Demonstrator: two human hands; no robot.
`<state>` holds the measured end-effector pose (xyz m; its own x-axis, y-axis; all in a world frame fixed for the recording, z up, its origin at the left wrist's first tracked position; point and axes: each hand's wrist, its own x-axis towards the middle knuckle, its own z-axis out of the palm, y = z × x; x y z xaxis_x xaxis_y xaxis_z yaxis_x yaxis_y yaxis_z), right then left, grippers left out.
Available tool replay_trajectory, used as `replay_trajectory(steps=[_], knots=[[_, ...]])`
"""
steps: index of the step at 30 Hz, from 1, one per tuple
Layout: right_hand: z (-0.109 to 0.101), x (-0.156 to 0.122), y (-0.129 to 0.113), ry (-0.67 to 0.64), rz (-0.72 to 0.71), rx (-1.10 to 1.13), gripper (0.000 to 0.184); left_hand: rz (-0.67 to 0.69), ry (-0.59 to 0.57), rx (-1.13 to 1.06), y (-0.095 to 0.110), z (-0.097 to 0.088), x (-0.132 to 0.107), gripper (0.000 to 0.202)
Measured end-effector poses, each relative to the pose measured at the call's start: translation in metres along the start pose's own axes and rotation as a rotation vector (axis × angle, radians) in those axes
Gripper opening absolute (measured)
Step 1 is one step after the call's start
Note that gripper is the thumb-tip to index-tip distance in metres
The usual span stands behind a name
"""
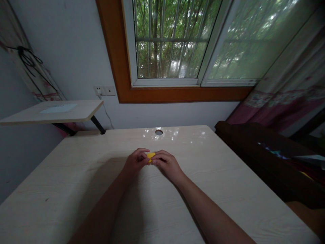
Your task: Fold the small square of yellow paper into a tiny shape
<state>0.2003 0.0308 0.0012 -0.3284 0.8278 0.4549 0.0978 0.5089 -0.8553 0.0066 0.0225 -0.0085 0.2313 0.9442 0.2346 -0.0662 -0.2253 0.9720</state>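
Observation:
A small flat yellow piece (151, 156) is held between my two hands over the pale wooden desk (203, 169). It may be paper, but its kind is too small to make out. My left hand (135, 161) pinches its left side between thumb and fingers. From the right, my right hand (167, 162) grips the other side, with the fingers lying over its edge. Fingertips cover part of the yellow piece. Both forearms reach in from the bottom of the view.
A raised shelf (83, 110) on black legs stands at the desk's back left, bearing a light sheet (59, 108). A round cable hole (158, 132) lies near the back edge. Dark wooden furniture (243, 149) stands to the right. Behind are a wall socket (99, 90) and a window (175, 40).

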Motion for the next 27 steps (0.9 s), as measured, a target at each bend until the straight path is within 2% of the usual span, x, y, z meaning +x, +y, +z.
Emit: replay_trajectory(steps=[12,19,27], knots=[[0.0032,-0.0019,0.0012,0.044,0.213,0.214,0.005,0.000,0.042,0.109,0.0019,0.0036,0.0001,0.039],[0.0045,-0.0026,0.0045,0.048,0.200,0.239,0.006,0.023,0.030,0.178,0.0011,0.0055,-0.0009,0.044],[0.0065,-0.0031,0.0073,0.036,0.242,0.259,0.012,0.039,0.016,0.295,0.0060,0.0061,-0.0031,0.039]])
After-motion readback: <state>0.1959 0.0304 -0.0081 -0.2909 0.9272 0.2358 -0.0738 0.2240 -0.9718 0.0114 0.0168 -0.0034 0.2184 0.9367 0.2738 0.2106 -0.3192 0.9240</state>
